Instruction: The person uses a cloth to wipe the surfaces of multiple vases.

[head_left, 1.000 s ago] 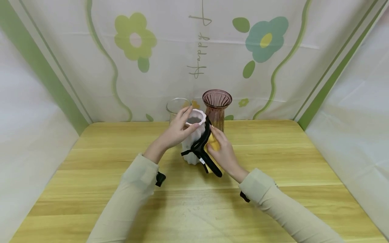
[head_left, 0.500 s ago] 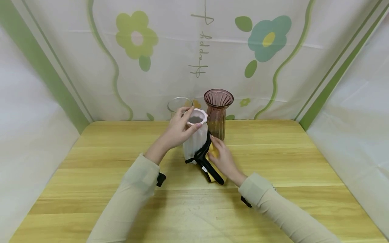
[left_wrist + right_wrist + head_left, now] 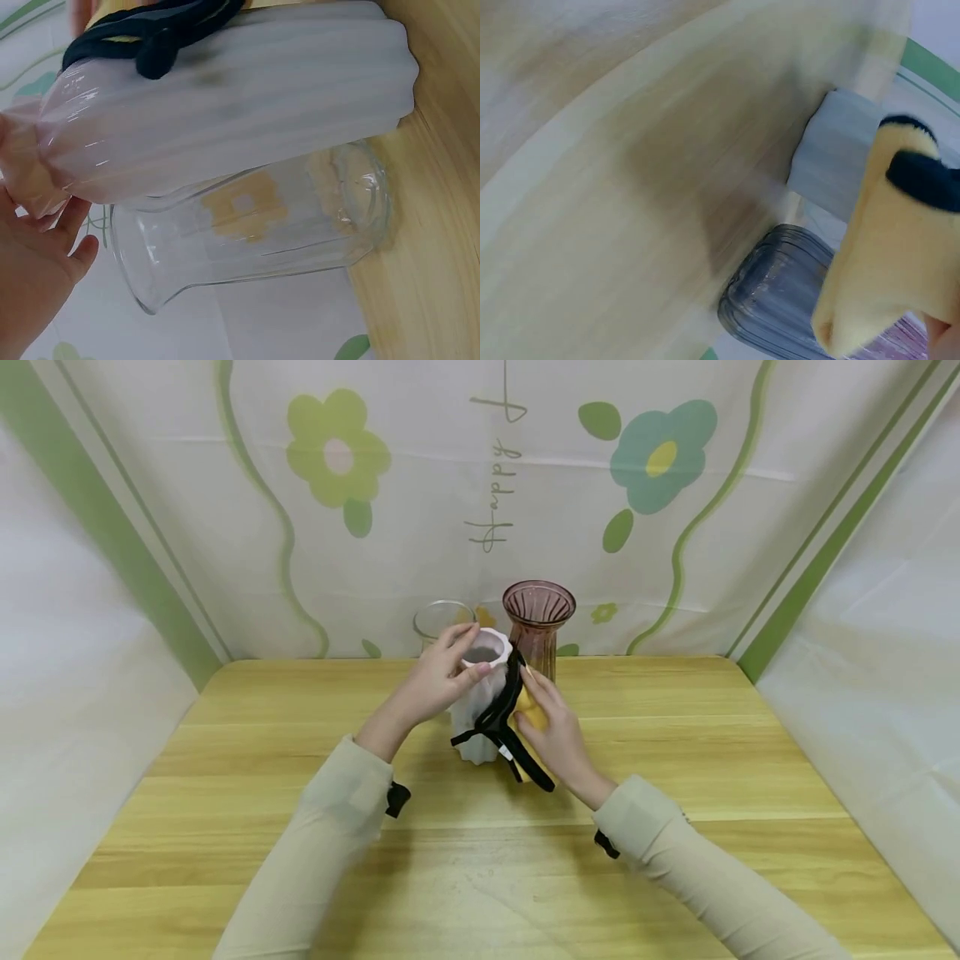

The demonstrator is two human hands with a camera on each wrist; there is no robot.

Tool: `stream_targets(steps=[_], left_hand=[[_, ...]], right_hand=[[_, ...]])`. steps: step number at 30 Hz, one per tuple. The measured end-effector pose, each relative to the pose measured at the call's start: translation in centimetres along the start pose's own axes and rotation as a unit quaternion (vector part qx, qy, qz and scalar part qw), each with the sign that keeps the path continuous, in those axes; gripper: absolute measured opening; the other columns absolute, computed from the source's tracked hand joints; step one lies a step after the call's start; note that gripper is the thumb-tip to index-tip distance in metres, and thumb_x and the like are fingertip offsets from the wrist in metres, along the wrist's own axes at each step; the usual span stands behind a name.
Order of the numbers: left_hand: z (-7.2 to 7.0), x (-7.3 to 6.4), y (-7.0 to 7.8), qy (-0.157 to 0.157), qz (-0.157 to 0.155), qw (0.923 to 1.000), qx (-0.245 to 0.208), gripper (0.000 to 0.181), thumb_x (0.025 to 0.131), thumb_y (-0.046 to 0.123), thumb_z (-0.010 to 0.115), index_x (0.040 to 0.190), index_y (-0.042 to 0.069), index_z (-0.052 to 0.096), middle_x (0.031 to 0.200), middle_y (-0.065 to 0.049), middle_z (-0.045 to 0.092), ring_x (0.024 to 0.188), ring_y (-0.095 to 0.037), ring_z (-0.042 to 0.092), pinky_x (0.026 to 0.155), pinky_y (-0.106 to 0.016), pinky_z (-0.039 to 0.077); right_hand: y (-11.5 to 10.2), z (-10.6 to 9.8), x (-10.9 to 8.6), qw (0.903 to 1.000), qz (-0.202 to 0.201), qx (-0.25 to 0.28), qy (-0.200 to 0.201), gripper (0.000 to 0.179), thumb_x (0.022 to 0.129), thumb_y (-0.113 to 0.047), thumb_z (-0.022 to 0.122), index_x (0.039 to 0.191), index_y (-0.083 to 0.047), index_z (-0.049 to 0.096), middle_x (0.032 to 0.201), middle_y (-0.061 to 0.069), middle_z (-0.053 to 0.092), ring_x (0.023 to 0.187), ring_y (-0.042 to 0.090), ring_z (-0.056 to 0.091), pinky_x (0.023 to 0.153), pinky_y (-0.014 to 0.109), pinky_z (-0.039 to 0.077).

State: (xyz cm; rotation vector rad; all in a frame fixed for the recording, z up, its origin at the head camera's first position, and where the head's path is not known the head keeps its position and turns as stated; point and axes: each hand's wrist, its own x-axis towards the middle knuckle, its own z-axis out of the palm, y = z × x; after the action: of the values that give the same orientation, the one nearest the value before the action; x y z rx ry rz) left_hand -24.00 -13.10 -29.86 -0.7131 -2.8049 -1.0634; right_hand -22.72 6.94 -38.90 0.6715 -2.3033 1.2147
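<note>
A white, ribbed vase [image 3: 471, 714] with a scalloped rim stands upright in the middle of the table. My left hand [image 3: 437, 683] holds it at the top, thumb and fingers around the pale pink rim; the left wrist view also shows this hand at the neck of the vase [image 3: 240, 112]. In my right hand [image 3: 558, 735] is a yellow cloth with black trim [image 3: 534, 714] and a small white tag. The cloth lies against the right side of the vase, its black strips crossing the front. In the right wrist view the folded yellow cloth [image 3: 892, 247] hides most of that hand.
Behind the white vase, to the left, stands a clear glass vase [image 3: 247, 240]. A purple-pink glass vase [image 3: 538, 610] with a flared rim is close behind the right hand. A printed curtain [image 3: 420, 527] hangs along the back edge of the wooden table [image 3: 480, 877].
My right hand moved the cloth slightly down the white vase, then back up near its rim. The left hand stays at the rim, and the vase remains in place.
</note>
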Motion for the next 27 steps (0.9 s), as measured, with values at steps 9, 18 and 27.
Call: stream_targets(steps=[9, 18, 27], left_hand=[[0.8, 0.2, -0.1, 0.017, -0.023, 0.9996, -0.005, 0.072, 0.096, 0.044, 0.048, 0.153, 0.009, 0.021, 0.158, -0.014, 0.018, 0.119, -0.030, 0.051, 0.100, -0.047, 0.047], [1.0, 0.4, 0.0, 0.033, -0.033, 0.9987, -0.020, 0.075, 0.094, 0.045, 0.054, 0.152, 0.008, 0.024, 0.153, -0.018, 0.020, 0.131, -0.037, 0.034, 0.103, -0.050, 0.044], [0.8, 0.4, 0.1, 0.030, -0.028, 0.9991, -0.014, 0.073, 0.095, 0.042, 0.054, 0.151, 0.006, 0.025, 0.152, -0.018, 0.023, 0.113, -0.030, 0.052, 0.091, -0.040, 0.053]], right_hand=[[-0.4, 0.1, 0.0, 0.9999, -0.003, 0.012, 0.006, 0.060, 0.083, 0.006, 0.065, 0.140, -0.002, 0.047, 0.141, 0.026, 0.046, 0.127, 0.042, 0.049, 0.097, 0.049, 0.049], [0.5, 0.5, -0.9, 0.9994, 0.027, -0.001, -0.019, 0.060, 0.083, 0.003, 0.067, 0.140, -0.001, 0.046, 0.141, 0.028, 0.045, 0.127, 0.046, 0.047, 0.103, 0.055, 0.043], [1.7, 1.3, -2.3, 0.9924, 0.085, -0.033, -0.083, 0.060, 0.084, -0.001, 0.066, 0.140, 0.000, 0.046, 0.140, 0.026, 0.047, 0.122, 0.044, 0.053, 0.098, 0.053, 0.047]])
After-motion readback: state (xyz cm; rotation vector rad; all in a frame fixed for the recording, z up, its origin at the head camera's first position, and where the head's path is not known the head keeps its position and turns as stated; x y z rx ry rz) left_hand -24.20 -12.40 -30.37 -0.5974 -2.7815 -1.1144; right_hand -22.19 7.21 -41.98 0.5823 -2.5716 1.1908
